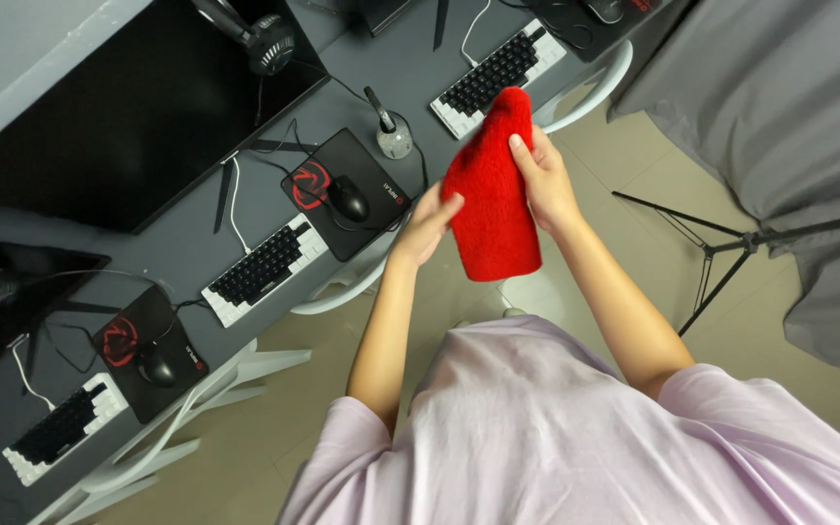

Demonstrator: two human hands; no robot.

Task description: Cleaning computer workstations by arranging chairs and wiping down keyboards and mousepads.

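Observation:
I hold a fuzzy red cloth item (491, 194), long and rounded at the top, up in front of me with both hands. My left hand (428, 226) grips its left edge near the middle. My right hand (543, 178) grips its right edge a little higher, thumb pressed on the front. The red item hangs over the edge of a dark grey desk (182, 238). My lilac shirt (556, 428) fills the lower part of the view.
The desk carries black-and-white keyboards (264, 270), black mice (348, 198) on black mouse pads, a small microphone (390, 131), headphones (266, 39) and dark monitors (119, 107). White chairs (342, 287) stand at its edge. A black tripod (721, 258) and grey fabric (789, 107) are on the right.

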